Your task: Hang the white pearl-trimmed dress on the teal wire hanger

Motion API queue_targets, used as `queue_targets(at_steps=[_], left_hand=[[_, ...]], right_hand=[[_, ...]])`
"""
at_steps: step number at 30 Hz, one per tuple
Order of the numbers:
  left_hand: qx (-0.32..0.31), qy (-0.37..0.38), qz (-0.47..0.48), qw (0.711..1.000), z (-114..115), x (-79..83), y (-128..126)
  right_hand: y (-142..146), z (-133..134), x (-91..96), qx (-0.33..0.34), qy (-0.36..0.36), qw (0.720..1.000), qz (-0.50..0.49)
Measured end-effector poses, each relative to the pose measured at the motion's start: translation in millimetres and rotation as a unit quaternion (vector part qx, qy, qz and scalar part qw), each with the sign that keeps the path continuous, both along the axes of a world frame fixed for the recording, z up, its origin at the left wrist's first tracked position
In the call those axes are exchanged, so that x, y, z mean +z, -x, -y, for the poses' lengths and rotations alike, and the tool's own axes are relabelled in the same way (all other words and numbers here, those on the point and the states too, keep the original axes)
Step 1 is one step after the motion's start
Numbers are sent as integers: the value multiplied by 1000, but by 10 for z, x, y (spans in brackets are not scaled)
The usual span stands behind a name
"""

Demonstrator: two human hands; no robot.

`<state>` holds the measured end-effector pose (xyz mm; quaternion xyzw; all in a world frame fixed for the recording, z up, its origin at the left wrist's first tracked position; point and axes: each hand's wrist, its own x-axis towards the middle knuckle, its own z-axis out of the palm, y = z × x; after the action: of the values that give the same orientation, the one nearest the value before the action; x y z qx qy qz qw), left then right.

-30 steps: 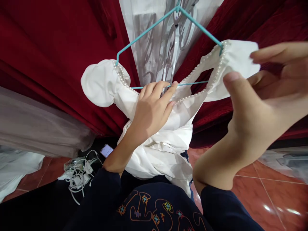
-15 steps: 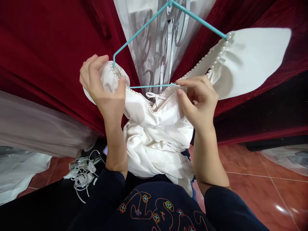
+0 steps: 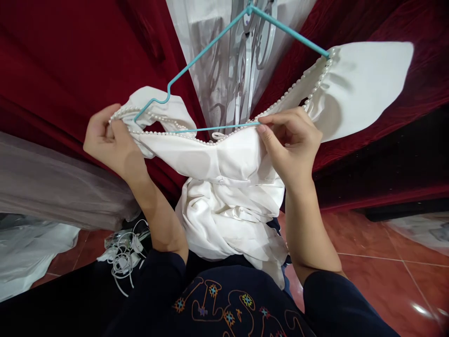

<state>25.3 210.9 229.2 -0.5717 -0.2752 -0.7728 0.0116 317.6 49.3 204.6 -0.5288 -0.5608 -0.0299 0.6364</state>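
Observation:
A white dress (image 3: 199, 157) with pearl-beaded edging hangs in front of me, its skirt bunched over my lap. A light-blue clothes hanger (image 3: 206, 49) runs through its neckline. At the left, my left hand (image 3: 112, 140) is closed on the beaded shoulder edge of the dress, beyond the hanger's left end. My right hand (image 3: 293, 140) pinches the hanger's lower bar with thumb and forefinger, close to the beaded neckline. On the right, the hanger's other end sits inside the white sleeve (image 3: 368, 89). A small white loop (image 3: 219, 135) shows behind the neckline.
Dark red curtains (image 3: 87, 51) hang on both sides, with sheer white fabric and more hangers (image 3: 247, 70) between them. Tangled white cables (image 3: 124, 257) lie on a black surface at lower left. Red tiles (image 3: 372, 248) cover the floor at right.
My left hand has moved left and down, pulling the dress's left shoulder outward and closing on its edge. The hanger's left end now shows inside the opening. My right hand stays nearly in place.

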Motion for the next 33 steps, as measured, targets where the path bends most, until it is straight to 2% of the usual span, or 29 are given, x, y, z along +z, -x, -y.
queue_targets(at_steps=[2, 4, 6, 7, 9, 11, 15, 17, 22, 24, 29, 31, 33], left_hand=[[6, 49, 45, 998, 24, -258, 83], [-17, 130, 59, 990, 152, -497, 74], [-48, 180, 34, 982, 351, -636, -36], [-69, 199, 10, 978, 459, -653, -120], [-115, 210, -52, 970, 666, -593, -322], [-149, 185, -91, 967, 835, -462, -526], [-127, 106, -41, 985, 1001, -276, -799], [-131, 114, -34, 984, 986, -268, -850], [-202, 148, -79, 965, 822, -300, -832], [-208, 160, -95, 960, 781, -283, -806], [-199, 191, -118, 954, 759, -232, -763], [-185, 198, -125, 954, 763, -233, -756], [-185, 198, -124, 954, 765, -238, -750]], right_hand=[[15, -11, -10, 2, -5, 1000, -10], [22, -22, -19, 8, -10, 1000, -18], [25, -30, -22, 11, -15, 1000, -17], [25, -32, -20, 9, -16, 1000, -14], [24, -30, -10, -4, -17, 1000, -8], [23, -25, 2, -18, -19, 1000, -8], [38, -21, 4, -11, -21, 999, -21], [65, -23, -5, -4, -20, 999, -24], [117, -8, 15, -14, 5, 1000, -8], [70, -6, 74, -40, -13, 999, 2], [-293, -137, 314, -176, -152, 971, 53], [-460, -228, 389, -191, -133, 968, 89], [-581, -294, 448, -196, -80, 973, 87]])
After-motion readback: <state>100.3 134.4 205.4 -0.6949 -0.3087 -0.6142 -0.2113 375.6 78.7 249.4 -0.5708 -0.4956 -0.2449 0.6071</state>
